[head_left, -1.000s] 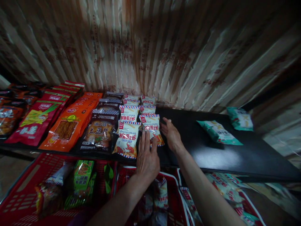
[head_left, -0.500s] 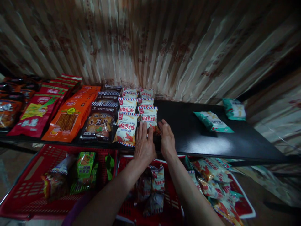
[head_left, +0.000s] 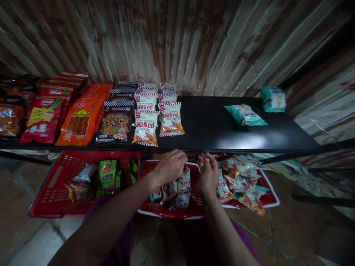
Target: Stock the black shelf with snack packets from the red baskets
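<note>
My left hand (head_left: 172,164) hovers over the back rim of the middle red basket (head_left: 198,212), its fingers curled together with nothing visible in them. To its right, my right hand (head_left: 208,171) is also closed, near the gap between the middle and right baskets, and I see no packet in it. Below my left hand, several snack packets (head_left: 183,181) with striped edges lie in the middle basket. On the black shelf (head_left: 205,136) just behind my hands stand two rows of the white-and-orange snack packets, a left front one (head_left: 145,127) and a right front one (head_left: 171,120).
Further left on the shelf are brown potato chip packets (head_left: 116,122), orange packets (head_left: 79,122) and red packets (head_left: 43,120). Two teal packets (head_left: 245,114) lie at the right. The left basket (head_left: 52,195) holds green packets (head_left: 107,171); the right basket (head_left: 273,192) is heaped with snack packets.
Both hands have come off the right front packet on the shelf and moved back and down over the baskets, fingers now curled. That packet stays in its row. The view has shifted.
</note>
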A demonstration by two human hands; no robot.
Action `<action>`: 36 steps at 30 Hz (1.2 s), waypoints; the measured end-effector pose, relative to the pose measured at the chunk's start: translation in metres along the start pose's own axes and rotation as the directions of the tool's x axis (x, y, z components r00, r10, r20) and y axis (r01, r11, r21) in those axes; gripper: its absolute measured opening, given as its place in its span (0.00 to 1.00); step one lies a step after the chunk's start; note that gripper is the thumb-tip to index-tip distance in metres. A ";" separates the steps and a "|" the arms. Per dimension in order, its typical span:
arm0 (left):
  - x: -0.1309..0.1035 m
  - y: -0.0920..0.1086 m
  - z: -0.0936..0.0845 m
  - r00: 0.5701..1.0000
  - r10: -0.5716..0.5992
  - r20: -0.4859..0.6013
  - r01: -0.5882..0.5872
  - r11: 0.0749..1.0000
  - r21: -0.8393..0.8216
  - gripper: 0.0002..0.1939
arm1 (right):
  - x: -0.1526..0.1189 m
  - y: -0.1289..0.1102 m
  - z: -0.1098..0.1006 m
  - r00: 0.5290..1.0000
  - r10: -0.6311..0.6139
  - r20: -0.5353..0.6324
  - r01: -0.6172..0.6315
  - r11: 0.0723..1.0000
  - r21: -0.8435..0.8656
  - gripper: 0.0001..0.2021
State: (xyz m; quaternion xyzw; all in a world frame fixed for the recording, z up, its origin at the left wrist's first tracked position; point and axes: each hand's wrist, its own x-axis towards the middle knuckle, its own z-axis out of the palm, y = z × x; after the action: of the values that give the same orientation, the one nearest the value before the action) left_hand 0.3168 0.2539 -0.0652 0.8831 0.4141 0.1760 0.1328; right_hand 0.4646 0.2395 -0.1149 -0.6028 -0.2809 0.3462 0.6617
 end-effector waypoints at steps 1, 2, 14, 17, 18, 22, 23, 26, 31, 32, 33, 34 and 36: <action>-0.004 0.002 0.003 0.994 -0.014 0.108 0.012 1.000 0.015 0.13 | 0.003 0.004 -0.005 1.000 -0.024 0.000 0.024 0.999 -0.028 0.15; -0.007 0.004 0.007 0.975 -0.037 0.220 0.032 0.999 0.028 0.13 | 0.006 0.006 -0.009 0.998 -0.062 0.013 0.063 0.997 -0.052 0.15; -0.013 0.014 0.062 0.763 -0.113 0.637 0.144 0.990 0.004 0.15 | -0.006 0.009 0.005 0.941 0.164 0.296 -0.139 0.985 -0.104 0.17; -0.011 0.010 0.064 0.746 -0.118 0.656 0.160 0.987 -0.005 0.13 | -0.008 0.007 0.013 0.934 0.219 0.282 -0.209 0.976 -0.066 0.15; -0.012 0.007 0.063 0.747 -0.128 0.653 0.171 0.985 -0.003 0.12 | -0.007 0.007 0.014 0.934 0.236 0.268 -0.231 0.972 -0.052 0.14; -0.013 -0.005 0.050 0.765 -0.197 0.613 0.236 0.972 0.017 0.14 | 0.004 0.010 0.019 0.941 0.258 0.220 -0.260 0.965 -0.018 0.09; -0.013 -0.006 0.045 0.770 -0.214 0.601 0.253 0.967 0.021 0.15 | 0.006 0.010 0.021 0.946 0.249 0.209 -0.254 0.967 -0.005 0.08; -0.009 -0.002 0.031 0.781 -0.258 0.569 0.294 0.955 0.029 0.15 | 0.010 0.007 0.025 0.949 0.244 0.202 -0.256 0.966 0.035 0.08; -0.011 0.026 0.022 0.806 -0.262 0.530 0.301 0.953 0.013 0.14 | -0.001 -0.001 0.016 0.888 0.352 0.297 -0.358 0.933 -0.034 0.10; -0.015 0.033 0.022 0.812 -0.255 0.525 0.295 0.956 0.009 0.14 | -0.004 -0.002 0.012 0.880 0.360 0.310 -0.365 0.930 -0.044 0.09; -0.020 0.038 0.024 0.816 -0.248 0.521 0.287 0.958 0.008 0.15 | -0.007 -0.003 0.008 0.875 0.361 0.322 -0.365 0.930 -0.049 0.09; -0.026 0.042 0.025 0.819 -0.241 0.520 0.277 0.961 0.008 0.15 | -0.010 -0.003 0.004 0.872 0.356 0.336 -0.361 0.931 -0.052 0.09; -0.041 0.043 0.027 0.809 -0.235 0.539 0.265 0.964 0.022 0.17 | -0.013 -0.003 -0.002 0.869 0.340 0.360 -0.339 0.938 -0.067 0.10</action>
State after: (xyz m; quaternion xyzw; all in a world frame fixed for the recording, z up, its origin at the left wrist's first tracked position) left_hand 0.3337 0.1927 -0.0813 0.8308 0.4679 -0.0857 0.2890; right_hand 0.4583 0.2280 -0.1115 -0.5680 -0.2894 0.5629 0.5261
